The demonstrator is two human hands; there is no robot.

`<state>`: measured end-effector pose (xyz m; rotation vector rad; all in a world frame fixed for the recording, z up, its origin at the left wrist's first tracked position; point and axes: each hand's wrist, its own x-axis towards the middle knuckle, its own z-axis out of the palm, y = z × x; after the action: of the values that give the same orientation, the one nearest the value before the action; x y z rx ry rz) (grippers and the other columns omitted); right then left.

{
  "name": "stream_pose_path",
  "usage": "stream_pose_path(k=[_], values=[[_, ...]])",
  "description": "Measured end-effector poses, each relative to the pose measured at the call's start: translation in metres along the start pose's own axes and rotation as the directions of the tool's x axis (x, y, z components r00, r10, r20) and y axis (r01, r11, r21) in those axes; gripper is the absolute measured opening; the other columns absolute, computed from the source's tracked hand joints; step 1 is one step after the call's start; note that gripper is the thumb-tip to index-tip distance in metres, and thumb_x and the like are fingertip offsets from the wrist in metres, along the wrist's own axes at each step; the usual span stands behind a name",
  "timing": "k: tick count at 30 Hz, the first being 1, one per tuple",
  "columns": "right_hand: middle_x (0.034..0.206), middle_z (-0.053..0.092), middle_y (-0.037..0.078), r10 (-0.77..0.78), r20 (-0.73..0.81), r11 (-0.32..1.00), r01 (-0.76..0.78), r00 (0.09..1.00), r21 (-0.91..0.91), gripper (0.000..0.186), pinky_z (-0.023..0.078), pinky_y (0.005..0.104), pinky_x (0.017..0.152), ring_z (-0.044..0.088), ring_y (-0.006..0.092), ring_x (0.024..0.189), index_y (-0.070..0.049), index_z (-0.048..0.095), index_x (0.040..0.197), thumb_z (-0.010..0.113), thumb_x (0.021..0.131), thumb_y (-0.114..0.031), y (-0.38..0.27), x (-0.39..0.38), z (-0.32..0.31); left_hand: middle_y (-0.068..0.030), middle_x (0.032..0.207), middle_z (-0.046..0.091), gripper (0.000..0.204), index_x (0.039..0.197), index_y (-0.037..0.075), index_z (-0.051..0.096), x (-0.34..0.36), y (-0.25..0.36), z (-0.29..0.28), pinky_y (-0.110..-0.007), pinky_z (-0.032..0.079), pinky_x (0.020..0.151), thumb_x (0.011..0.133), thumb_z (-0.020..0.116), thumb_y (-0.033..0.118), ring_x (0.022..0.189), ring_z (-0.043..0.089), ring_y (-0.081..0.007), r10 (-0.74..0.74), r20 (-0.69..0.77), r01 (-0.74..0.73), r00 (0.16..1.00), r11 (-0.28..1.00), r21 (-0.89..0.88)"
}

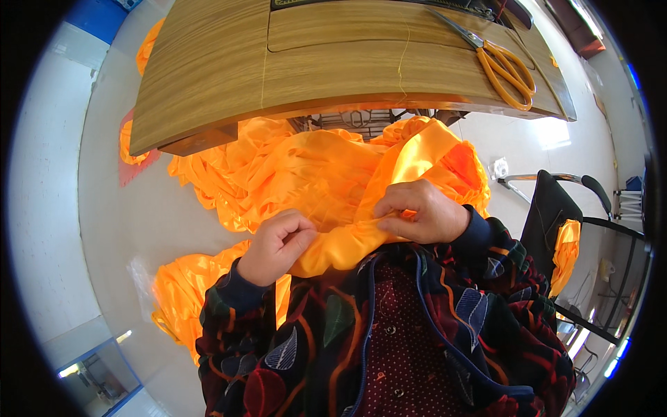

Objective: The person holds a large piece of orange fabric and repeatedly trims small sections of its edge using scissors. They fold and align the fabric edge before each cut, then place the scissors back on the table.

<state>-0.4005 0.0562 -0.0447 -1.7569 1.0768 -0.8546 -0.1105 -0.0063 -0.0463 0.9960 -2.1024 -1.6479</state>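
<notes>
A large heap of shiny orange fabric (278, 167) lies bunched across my lap and below the table's front edge. My left hand (278, 243) pinches a gathered edge of it close to my body. To the right, my right hand (420, 212) is closed on the same fabric, thumb against fingers. Between the two hands the cloth sags in a soft puckered fold. From my right hand a smooth band of the fabric rises and loops over toward the right.
Ahead stands a wood-grain table (333, 69) with loose threads and orange-handled scissors (507, 73) on its right part. More orange fabric (201, 285) lies on the floor at left. A black chair (552, 215) with orange cloth on it is at right.
</notes>
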Motion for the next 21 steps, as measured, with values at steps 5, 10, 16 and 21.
stream_pose_path(k=[5,10,16,21], values=[[0.077,0.062,0.01,0.0,-0.172,0.993,-0.02,0.985,-0.113,0.004,0.049,0.0288,0.061,0.062,0.0231,0.069,-0.001,0.062,0.083,0.066,0.081,-0.001,-0.017,-0.004,-0.013,-0.0061,0.068,0.049,0.009,0.083,0.002,0.056,-0.013,0.022,-0.009,-0.028,0.037,0.056,0.088,0.062,0.006,0.06,0.045,-0.0161,0.162,-0.274,-0.133,0.948,0.984,0.121],[0.077,0.061,0.012,-0.093,-0.352,0.989,0.045,0.931,-0.142,0.007,0.049,0.0294,0.06,0.061,0.0257,0.066,-0.001,0.061,0.085,0.065,0.08,0.002,-0.039,-0.003,0.007,-0.0062,0.068,0.049,0.008,0.082,0.005,0.056,-0.004,0.04,0.021,-0.028,0.033,0.053,0.087,0.062,0.005,0.057,0.041,-0.0178,0.354,-0.493,-0.354,0.795,0.93,0.097],[0.078,0.061,0.013,-0.014,-0.491,0.978,-0.091,0.871,-0.189,0.007,0.049,0.0329,0.061,0.062,0.029,0.069,-0.001,0.059,0.084,0.062,0.08,0.003,-0.041,-0.005,0.004,-0.007,0.072,0.051,0.007,0.085,0.005,0.057,0.007,0.045,0.025,-0.027,0.04,0.057,0.086,0.063,0.002,0.06,0.048,-0.0177,0.169,-0.577,-0.245,0.799,0.968,-0.054],[0.075,0.058,0.012,0.023,-0.507,0.985,-0.105,0.862,-0.134,0.008,0.049,0.0309,0.061,0.059,0.0249,0.066,-0.001,0.059,0.086,0.063,0.081,0.004,-0.035,-0.01,-0.002,-0.0031,0.071,0.049,0.011,0.082,0.004,0.054,0.006,0.042,0.027,-0.023,0.036,0.054,0.09,0.061,0.003,0.061,0.044,-0.0107,0.279,-0.386,-0.286,0.879,0.957,0.04]])
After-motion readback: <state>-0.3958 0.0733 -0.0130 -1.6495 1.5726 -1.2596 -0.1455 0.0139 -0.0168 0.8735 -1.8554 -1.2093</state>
